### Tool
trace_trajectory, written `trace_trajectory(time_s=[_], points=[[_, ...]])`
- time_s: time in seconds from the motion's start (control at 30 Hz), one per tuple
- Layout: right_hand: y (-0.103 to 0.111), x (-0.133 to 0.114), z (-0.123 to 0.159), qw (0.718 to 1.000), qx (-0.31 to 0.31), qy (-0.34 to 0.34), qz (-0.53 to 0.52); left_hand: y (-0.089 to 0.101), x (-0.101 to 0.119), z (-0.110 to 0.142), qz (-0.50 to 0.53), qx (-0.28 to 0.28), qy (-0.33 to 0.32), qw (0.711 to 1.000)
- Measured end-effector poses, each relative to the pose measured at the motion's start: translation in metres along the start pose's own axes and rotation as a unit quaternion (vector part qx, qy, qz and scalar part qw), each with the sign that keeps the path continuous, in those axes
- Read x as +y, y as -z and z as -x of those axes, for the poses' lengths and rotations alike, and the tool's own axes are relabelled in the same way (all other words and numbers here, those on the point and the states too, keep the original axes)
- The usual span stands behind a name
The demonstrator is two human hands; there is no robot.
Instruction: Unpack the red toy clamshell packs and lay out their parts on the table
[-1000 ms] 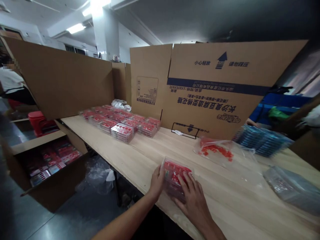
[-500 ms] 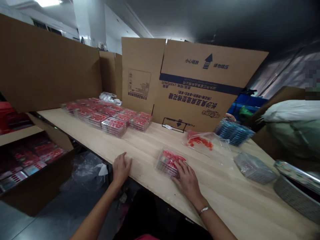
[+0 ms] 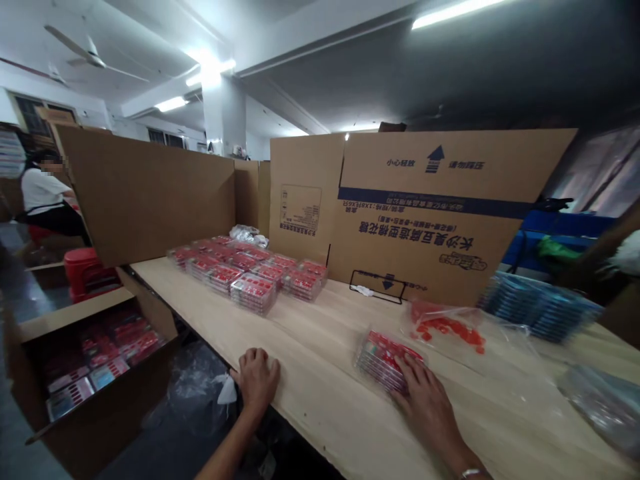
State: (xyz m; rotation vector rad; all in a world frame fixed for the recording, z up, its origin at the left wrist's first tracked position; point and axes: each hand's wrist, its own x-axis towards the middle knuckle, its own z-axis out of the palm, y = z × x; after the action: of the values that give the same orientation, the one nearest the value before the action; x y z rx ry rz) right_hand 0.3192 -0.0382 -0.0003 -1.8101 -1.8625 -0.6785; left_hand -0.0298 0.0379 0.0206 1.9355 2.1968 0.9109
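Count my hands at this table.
2: the left hand at the near edge of the table, the right hand on a stack of red packs. Both show clearly.

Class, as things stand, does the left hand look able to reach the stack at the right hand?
Probably yes: only tabletop lies between the left hand and the left side of the stack; the right hand covers just its other end.
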Motion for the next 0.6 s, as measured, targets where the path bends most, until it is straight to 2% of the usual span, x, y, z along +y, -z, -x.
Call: trace_trajectory(time_s=[0.13, 0.3, 0.5, 0.6], points=[[-0.008, 0.012, -0.011, 0.999, -0.027, -0.022, 0.014, -0.004, -0.004, -0.002, -0.01, 0.001, 0.001, 1.0], [-0.011, 0.012, -0.034, 0.993, -0.096, -0.065, 0.023, -0.01, -0.008, -0.009, -0.038, -0.014, 0.01, 0.999], [-0.029, 0.002, -0.086, 0.981, -0.159, -0.107, 0.01, -0.018, -0.014, -0.015, -0.051, -0.038, 0.032, 0.997], [-0.043, -0.003, -0.117, 0.981, -0.163, -0.105, -0.006, -0.021, -0.017, -0.014, -0.043, -0.025, 0.029, 0.998]])
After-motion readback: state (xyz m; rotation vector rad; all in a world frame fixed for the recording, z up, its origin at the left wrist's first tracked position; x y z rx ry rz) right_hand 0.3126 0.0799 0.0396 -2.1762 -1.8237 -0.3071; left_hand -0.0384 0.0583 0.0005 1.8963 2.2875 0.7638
